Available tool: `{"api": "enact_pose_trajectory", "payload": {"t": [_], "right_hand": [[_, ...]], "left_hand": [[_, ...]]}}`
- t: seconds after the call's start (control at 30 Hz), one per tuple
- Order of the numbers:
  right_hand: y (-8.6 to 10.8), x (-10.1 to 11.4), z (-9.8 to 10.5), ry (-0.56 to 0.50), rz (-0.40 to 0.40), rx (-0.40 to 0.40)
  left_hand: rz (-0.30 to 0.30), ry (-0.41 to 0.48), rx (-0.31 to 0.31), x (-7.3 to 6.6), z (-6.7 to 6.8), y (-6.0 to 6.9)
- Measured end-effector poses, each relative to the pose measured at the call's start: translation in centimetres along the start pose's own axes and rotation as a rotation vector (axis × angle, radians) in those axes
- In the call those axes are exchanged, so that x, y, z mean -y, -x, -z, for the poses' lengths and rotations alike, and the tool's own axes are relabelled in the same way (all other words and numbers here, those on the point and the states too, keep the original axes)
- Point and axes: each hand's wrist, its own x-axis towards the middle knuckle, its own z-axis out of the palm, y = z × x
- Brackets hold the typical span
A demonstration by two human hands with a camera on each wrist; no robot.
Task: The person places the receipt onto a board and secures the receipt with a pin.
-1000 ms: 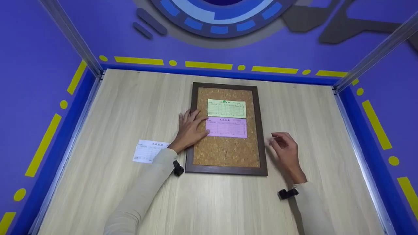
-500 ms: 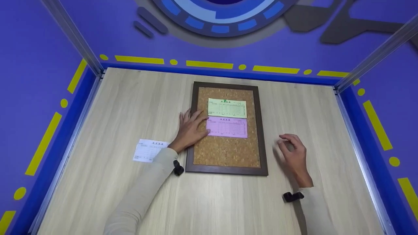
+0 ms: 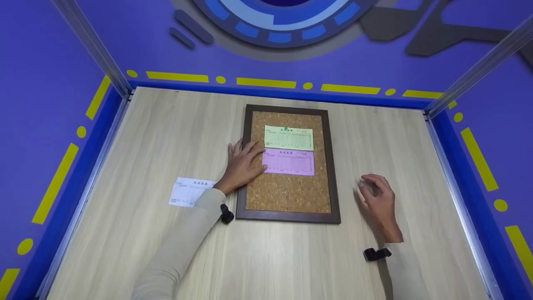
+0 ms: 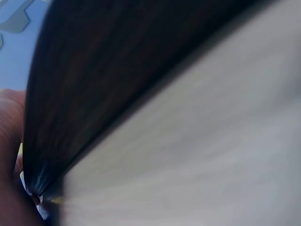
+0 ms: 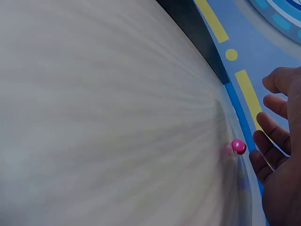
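My left hand rests spread on the left side of a brown-framed corkboard. Its thumb and index finger touch the left edge of a pink printed slip. Just above that lies a pale green slip, with a green push pin at its top edge. To the right of the board, my right hand hovers with fingers loosely curled. In the right wrist view a pink push pin shows near those fingers, apart from them, apparently on the table. The head view does not show this pin.
A white printed slip lies on the table left of the board, partly covered by the left forearm. Blue panels wall the wooden table at the back and sides. The dark frame edge fills much of the left wrist view.
My right hand has moved right and slightly nearer to me, away from the board. The left hand and the slips have stayed in place.
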Motion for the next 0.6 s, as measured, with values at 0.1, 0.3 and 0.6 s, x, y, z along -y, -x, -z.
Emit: {"api": "enact_pose_trajectory", "payload": {"t": [0.1, 0.3, 0.6], "right_hand": [[0.2, -0.2, 0.2, 0.010, -0.038, 0.001], [0.5, -0.8, 0.5, 0.048, -0.041, -0.003], [0.5, -4.7, 1.0, 0.110, -0.030, -0.026]], "left_hand": [[0.005, -0.003, 0.004, 0.0, 0.0, 0.0], [0.006, -0.011, 0.006, 0.1, 0.0, 0.0], [0.008, -0.011, 0.007, 0.0, 0.0, 0.1]]}}
